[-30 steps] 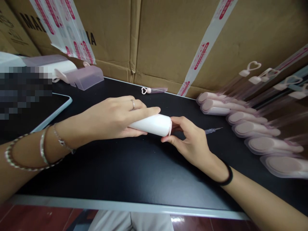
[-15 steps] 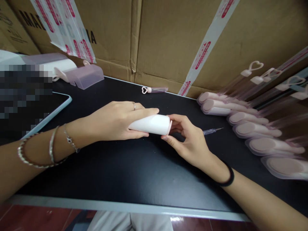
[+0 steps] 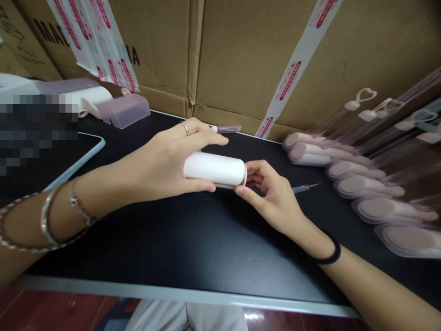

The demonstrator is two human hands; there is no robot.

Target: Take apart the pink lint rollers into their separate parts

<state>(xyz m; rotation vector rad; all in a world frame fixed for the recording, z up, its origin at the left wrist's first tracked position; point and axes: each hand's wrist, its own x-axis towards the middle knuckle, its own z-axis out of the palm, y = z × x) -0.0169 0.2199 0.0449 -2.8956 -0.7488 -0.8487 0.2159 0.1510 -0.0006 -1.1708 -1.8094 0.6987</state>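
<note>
A white lint roller (image 3: 215, 168) lies sideways between my hands, just above the black tabletop, with a thin pink rim at its right end. My left hand (image 3: 168, 158) is around the left end. Its thumb runs along the near side, while the fingers are raised and spread over the top. That end of the roller is hidden in the palm. At the right end, the thumb and bent fingers of my right hand (image 3: 274, 197) grip the pink rim. Just behind the right hand lies a small clear-handled pointed tool (image 3: 301, 188).
Several pink rollers in clear covers (image 3: 375, 204) line the right side. A small heart-ended handle (image 3: 227, 129) lies at the back, partly behind my left fingers. Lilac plastic covers (image 3: 126, 109) and a blue-edged tray (image 3: 99, 142) are at left. Cardboard boxes (image 3: 234, 59) stand behind.
The left fingers have lifted off the roller's top and spread, baring more of its white surface. The roller is slightly higher and more level. My right hand keeps its grip on the end.
</note>
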